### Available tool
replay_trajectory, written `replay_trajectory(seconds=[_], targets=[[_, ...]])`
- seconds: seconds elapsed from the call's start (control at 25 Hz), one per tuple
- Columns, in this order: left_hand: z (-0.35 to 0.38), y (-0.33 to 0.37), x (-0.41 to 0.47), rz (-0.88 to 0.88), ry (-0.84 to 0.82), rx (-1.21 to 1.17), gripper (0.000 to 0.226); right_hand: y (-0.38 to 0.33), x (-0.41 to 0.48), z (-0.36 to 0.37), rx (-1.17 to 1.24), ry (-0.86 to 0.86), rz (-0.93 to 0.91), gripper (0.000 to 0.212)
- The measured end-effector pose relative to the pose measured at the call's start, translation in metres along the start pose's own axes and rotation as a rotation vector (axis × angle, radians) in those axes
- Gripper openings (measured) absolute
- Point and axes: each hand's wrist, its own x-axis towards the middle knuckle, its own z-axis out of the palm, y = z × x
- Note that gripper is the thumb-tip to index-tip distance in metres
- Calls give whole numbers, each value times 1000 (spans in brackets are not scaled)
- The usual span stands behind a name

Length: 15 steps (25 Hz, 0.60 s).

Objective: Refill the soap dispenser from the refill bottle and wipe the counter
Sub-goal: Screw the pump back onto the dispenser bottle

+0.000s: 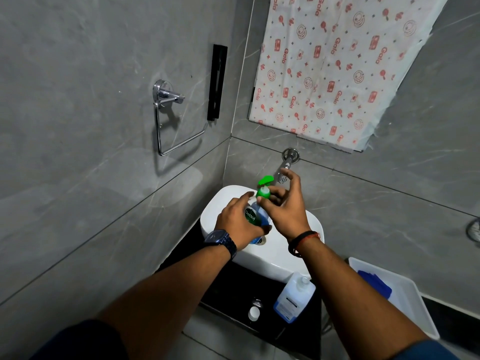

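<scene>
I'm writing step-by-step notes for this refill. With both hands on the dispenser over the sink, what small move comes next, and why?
Probably twisting the green pump top with the right hand while the left hand steadies the dispenser; whether it's loosening or closing, I can't tell. The refill bottle stands uncapped.

Grey marbled tile walls [91, 178] meet in a corner. A chrome towel ring [171, 120] and a black bar [217, 81] hang on the left wall; patterned paper [337, 68] covers the mirror.
</scene>
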Motion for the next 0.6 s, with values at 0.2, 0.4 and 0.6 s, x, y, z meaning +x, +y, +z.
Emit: replay_trajectory(seconds=[0.2,0.4,0.6], targets=[[-1,-1,-1,24,2,-2,78,1,3,0,-74,36,13,80],[-2,-2,1,15,4,-7,82,-1,4,4,16,35,56,70],[-3,-11,1,9,2,-23,76,-5,3,12,-129,26,3,57]])
